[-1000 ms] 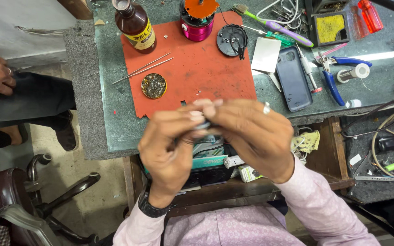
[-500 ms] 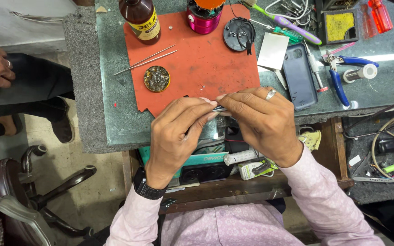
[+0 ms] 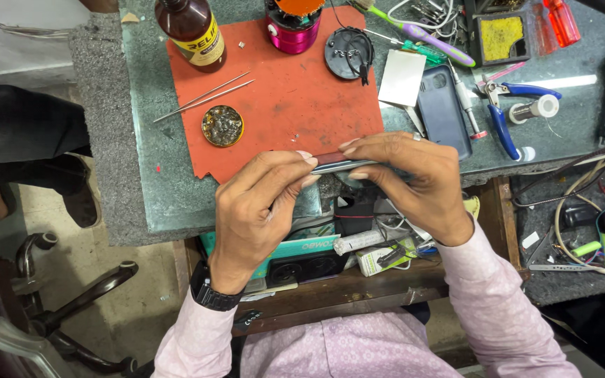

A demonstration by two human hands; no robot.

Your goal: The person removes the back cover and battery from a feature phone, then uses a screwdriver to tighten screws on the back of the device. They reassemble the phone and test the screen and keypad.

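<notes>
Both of my hands grip a thin flat device, likely a phone, seen edge-on, at the near edge of the red mat. My left hand pinches its left end with fingertips and thumb. My right hand, with a ring on one finger, wraps around its right end. The device's faces are hidden.
On the mat: tweezers, a small round tin, a brown bottle, a pink cylinder, a black round part. A dark phone, blue pliers and a solder spool lie right. Another person sits at left.
My hands moved down and toward the bench's near edge with the device between them; the grip has spread to both ends.
</notes>
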